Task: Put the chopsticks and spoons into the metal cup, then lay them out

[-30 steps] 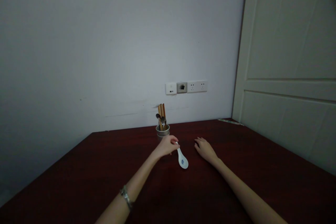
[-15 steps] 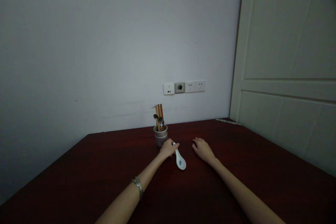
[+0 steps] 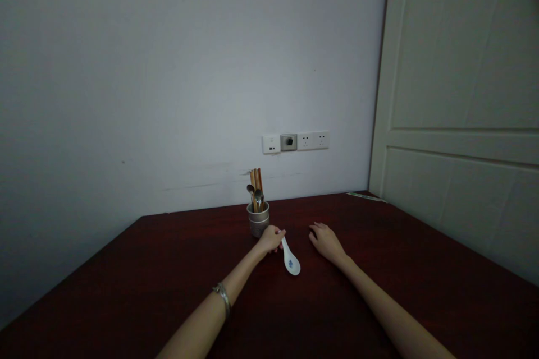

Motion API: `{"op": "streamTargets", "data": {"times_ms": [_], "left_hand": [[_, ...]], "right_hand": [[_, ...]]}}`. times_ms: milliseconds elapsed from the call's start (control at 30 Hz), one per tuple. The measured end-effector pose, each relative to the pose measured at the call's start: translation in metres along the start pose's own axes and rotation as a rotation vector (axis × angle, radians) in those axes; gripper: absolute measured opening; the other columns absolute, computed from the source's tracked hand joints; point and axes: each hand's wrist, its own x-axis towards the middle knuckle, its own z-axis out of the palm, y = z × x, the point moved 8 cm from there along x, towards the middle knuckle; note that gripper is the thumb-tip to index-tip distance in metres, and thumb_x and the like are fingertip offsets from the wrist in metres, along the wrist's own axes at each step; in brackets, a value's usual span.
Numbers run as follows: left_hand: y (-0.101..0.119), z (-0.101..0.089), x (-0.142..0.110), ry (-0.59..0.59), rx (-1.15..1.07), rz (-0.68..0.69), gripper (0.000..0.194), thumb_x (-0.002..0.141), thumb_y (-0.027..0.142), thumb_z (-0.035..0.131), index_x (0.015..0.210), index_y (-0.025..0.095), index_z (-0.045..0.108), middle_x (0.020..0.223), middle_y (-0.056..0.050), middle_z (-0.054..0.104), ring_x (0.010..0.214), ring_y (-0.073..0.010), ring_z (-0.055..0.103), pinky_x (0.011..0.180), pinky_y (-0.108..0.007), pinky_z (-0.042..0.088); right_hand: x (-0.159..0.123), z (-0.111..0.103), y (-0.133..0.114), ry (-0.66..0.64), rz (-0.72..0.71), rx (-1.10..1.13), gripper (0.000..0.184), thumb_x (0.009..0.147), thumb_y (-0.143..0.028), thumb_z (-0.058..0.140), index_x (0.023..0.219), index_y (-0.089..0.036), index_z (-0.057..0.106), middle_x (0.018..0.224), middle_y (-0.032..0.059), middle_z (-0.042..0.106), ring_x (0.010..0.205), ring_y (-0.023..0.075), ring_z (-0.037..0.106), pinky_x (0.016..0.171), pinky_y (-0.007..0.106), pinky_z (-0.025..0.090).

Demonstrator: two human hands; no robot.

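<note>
My left hand (image 3: pixel 270 239) is closed around the handle end of a white soup spoon (image 3: pixel 291 261). The spoon's bowl, with a small blue pattern inside, points toward me and to the right. Just behind that hand stands a grey utensil holder (image 3: pixel 258 220), partly hidden by it. Several wooden chopsticks (image 3: pixel 255 180) and a few metal spoons (image 3: pixel 257 195) stick up out of the holder. To the right, my right hand (image 3: pixel 325 241) lies palm down on the table with its fingers stretched out and nothing in them.
The dark red wooden table (image 3: pixel 177 258) runs back to a pale wall (image 3: pixel 189 78). Wall sockets (image 3: pixel 313 140) sit above its far edge. A thin flat strip (image 3: pixel 365 197) lies at the back right corner, beside a white panelled door (image 3: pixel 455 78).
The soup spoon has turned slightly in my left hand, its bowl shifting a little to the right and nearer to me. My right hand stays where it was.
</note>
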Motion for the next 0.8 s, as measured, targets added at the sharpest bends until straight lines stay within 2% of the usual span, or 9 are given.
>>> {"op": "streamTargets", "data": {"times_ms": [100, 200, 433, 600, 700, 800], "left_hand": [[0.005, 0.000, -0.005, -0.052, -0.079, 0.038, 0.034, 0.082, 0.038, 0.040, 0.058, 0.014, 0.046, 0.046, 0.003, 0.048, 0.029, -0.0051, 0.036, 0.032, -0.018, 0.024], [0.015, -0.008, -0.015, -0.070, -0.146, 0.089, 0.035, 0.080, 0.043, 0.041, 0.060, 0.015, 0.043, 0.047, 0.004, 0.047, 0.030, -0.0041, 0.036, 0.031, -0.016, 0.023], [0.052, -0.056, -0.042, 0.023, -0.240, 0.220, 0.032, 0.080, 0.043, 0.040, 0.062, 0.017, 0.040, 0.047, 0.005, 0.044, 0.030, -0.0036, 0.034, 0.030, -0.015, 0.020], [0.070, -0.091, -0.060, 0.100, -0.283, 0.293, 0.034, 0.078, 0.046, 0.042, 0.061, 0.017, 0.042, 0.045, 0.006, 0.042, 0.032, -0.0035, 0.034, 0.032, -0.016, 0.021], [0.073, -0.102, -0.066, 0.126, -0.291, 0.325, 0.034, 0.077, 0.049, 0.044, 0.065, 0.016, 0.044, 0.047, 0.005, 0.044, 0.033, -0.0034, 0.035, 0.033, -0.016, 0.023], [0.071, -0.106, -0.067, 0.132, -0.301, 0.344, 0.036, 0.076, 0.050, 0.044, 0.067, 0.016, 0.045, 0.048, 0.006, 0.043, 0.033, -0.0035, 0.034, 0.032, -0.017, 0.023]], "right_hand": [[0.001, 0.002, 0.000, 0.007, -0.013, -0.008, 0.041, 0.082, -0.027, 0.036, 0.111, -0.009, 0.058, 0.119, 0.0148, 0.054, 0.114, 0.0242, 0.045, 0.096, 0.034, 0.032], [0.002, 0.002, 0.000, 0.016, -0.023, -0.008, 0.041, 0.081, -0.027, 0.036, 0.110, -0.008, 0.058, 0.118, 0.0153, 0.054, 0.113, 0.0246, 0.046, 0.096, 0.034, 0.033], [0.001, 0.003, 0.000, 0.010, -0.023, -0.015, 0.041, 0.081, -0.026, 0.036, 0.111, -0.008, 0.058, 0.120, 0.0166, 0.052, 0.114, 0.0262, 0.045, 0.096, 0.036, 0.034], [0.001, 0.004, 0.000, 0.013, -0.030, -0.016, 0.041, 0.081, -0.026, 0.036, 0.111, -0.006, 0.058, 0.119, 0.0172, 0.053, 0.113, 0.0260, 0.046, 0.096, 0.036, 0.033], [0.001, 0.005, 0.000, 0.013, -0.036, -0.013, 0.042, 0.081, -0.026, 0.036, 0.111, -0.005, 0.058, 0.119, 0.0177, 0.053, 0.114, 0.0260, 0.046, 0.098, 0.036, 0.032], [0.001, 0.005, 0.000, 0.017, -0.037, -0.003, 0.041, 0.081, -0.025, 0.037, 0.110, -0.005, 0.058, 0.118, 0.0177, 0.054, 0.113, 0.0259, 0.046, 0.099, 0.035, 0.031]]}}
